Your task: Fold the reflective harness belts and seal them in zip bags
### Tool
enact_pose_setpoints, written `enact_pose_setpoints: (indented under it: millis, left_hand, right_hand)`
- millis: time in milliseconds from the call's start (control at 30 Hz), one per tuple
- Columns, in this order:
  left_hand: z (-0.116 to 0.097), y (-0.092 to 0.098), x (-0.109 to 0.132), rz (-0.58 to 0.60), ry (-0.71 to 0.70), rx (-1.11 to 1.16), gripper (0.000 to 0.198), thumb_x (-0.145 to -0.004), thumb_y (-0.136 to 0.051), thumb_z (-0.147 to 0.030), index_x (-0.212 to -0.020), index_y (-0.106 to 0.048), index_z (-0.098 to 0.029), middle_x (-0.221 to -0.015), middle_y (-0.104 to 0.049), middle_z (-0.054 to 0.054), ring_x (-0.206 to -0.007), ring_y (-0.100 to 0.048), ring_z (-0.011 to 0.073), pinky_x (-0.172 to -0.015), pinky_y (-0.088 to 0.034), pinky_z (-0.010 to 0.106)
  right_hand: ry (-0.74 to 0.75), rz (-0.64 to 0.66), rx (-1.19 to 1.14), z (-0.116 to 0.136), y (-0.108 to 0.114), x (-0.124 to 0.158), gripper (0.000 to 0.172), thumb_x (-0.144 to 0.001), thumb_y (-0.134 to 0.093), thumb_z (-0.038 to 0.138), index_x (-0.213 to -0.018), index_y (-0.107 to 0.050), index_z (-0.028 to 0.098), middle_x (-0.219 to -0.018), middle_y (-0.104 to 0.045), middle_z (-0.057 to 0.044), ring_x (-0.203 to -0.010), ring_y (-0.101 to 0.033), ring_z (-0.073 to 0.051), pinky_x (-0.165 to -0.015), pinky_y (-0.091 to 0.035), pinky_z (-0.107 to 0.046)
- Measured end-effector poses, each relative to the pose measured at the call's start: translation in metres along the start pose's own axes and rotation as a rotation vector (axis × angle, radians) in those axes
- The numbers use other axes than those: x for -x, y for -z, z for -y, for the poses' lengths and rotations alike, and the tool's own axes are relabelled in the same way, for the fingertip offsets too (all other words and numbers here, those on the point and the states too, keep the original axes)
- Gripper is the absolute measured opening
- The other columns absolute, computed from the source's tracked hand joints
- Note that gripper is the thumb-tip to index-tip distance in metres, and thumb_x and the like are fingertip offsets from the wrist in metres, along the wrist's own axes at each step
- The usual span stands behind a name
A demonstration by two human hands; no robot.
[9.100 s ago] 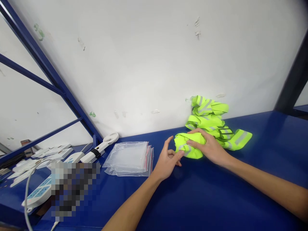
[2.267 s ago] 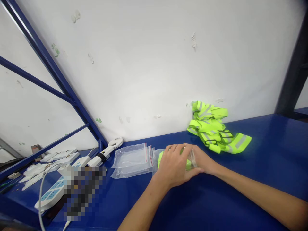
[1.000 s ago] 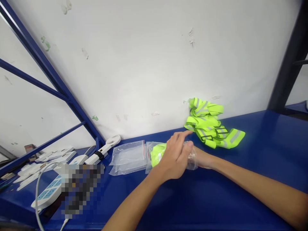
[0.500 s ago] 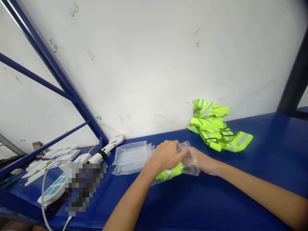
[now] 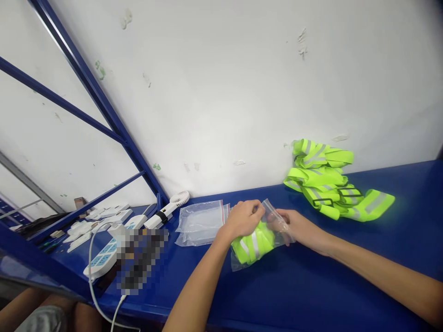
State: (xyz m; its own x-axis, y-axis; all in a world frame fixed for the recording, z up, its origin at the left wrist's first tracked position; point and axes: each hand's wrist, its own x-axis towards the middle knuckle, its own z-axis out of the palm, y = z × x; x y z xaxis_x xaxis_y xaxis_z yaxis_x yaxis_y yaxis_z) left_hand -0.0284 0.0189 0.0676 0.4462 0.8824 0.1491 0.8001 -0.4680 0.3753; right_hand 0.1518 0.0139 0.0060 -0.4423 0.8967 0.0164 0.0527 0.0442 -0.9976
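A clear zip bag (image 5: 238, 266) lies on the blue table with a folded neon-yellow reflective strap (image 5: 254, 244) inside it. My left hand (image 5: 245, 217) is closed on the bag's far edge, fingers curled inward. At the mouth end on the right, my right hand (image 5: 294, 226) pinches the bag, its thumb and fingers partly seen through the plastic. Just left of my left hand are flat, clear zip bags (image 5: 200, 223) with red seal lines, overlapping one another.
A heap of neon-yellow reflective straps (image 5: 321, 184) with black buckles rests against the wall. At left are a white handheld fan (image 5: 166, 212), a power strip (image 5: 104, 258) with a white cable, and a blurred-out object (image 5: 141, 263). Blue frame bars (image 5: 128, 143) rise there.
My right hand has drawn out of the bag's mouth to its right edge. More of the bagged strap now shows below my left hand. The view has shifted left.
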Motion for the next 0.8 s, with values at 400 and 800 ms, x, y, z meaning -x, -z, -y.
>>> enact_pose_setpoints:
  millis: [400,800]
  left_hand:
    - [0.017,-0.027,-0.006,-0.069,-0.003,0.237,0.041,-0.096,-0.032,-0.051,-0.096,-0.057,-0.018,-0.079,-0.069,0.002,-0.069,-0.060,0.0157,-0.064,-0.040,0.026]
    - [0.013,-0.033,-0.003,-0.161,-0.067,0.289,0.031,-0.098,-0.031,-0.045,-0.104,-0.052,-0.023,-0.070,-0.064,-0.003,-0.064,-0.061,0.0137,-0.061,-0.039,0.023]
  right_hand:
    - [-0.101,-0.051,-0.093,-0.003,0.008,-0.002,0.032,-0.074,-0.072,0.048,-0.080,-0.063,0.017,-0.067,-0.060,0.000,-0.056,-0.055,-0.013,-0.052,-0.046,-0.025]
    - [0.078,-0.172,0.040,-0.010,0.014,-0.004,0.032,-0.076,-0.067,0.050,-0.085,-0.066,0.018,-0.077,-0.069,-0.003,-0.073,-0.062,-0.019,-0.069,-0.048,-0.030]
